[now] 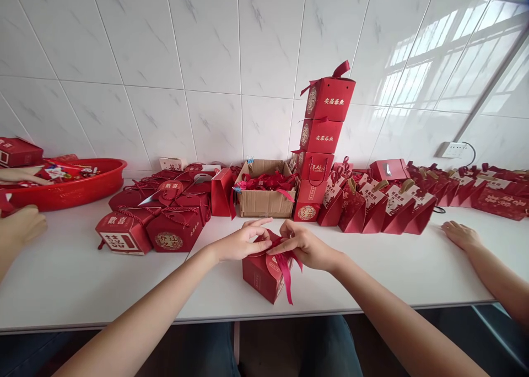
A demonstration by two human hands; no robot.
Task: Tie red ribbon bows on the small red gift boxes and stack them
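A small red gift box (261, 278) stands on the white table (82, 278) in front of me. A red ribbon (286, 275) hangs from its top down the front. My left hand (239, 242) rests on the box's top left, fingers pinched on the ribbon. My right hand (303, 247) is at the top right, fingers closed on the same ribbon. Both hands meet over the lid.
A stack of red boxes (322, 140) rises behind, next to a cardboard box of ribbons (264, 192). Finished red boxes (165, 217) lie at the left, red bags (380, 203) at the right. A red basin (66, 184) sits far left. Other people's hands (460, 235) (20, 225) rest on the table.
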